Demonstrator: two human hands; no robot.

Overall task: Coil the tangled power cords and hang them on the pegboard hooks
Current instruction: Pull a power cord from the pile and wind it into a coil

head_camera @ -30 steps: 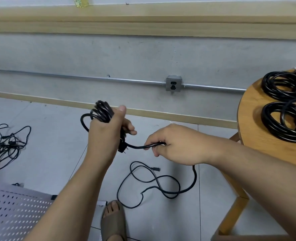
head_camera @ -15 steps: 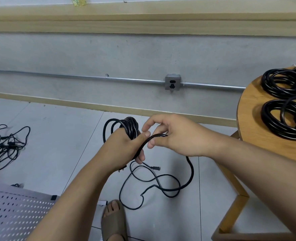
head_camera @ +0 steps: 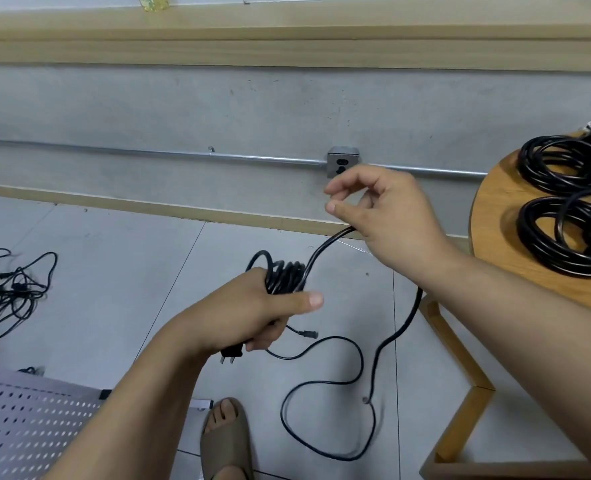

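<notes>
Left hand (head_camera: 252,315) grips the coiled power cord (head_camera: 287,276); right hand (head_camera: 393,216) holds its loose run in curled fingers

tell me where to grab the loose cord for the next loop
Take the cord on its free stretch hanging below the right hand, pinching from the side. There it runs single and nearly straight; lower down it curls into loops on the floor.
</notes>
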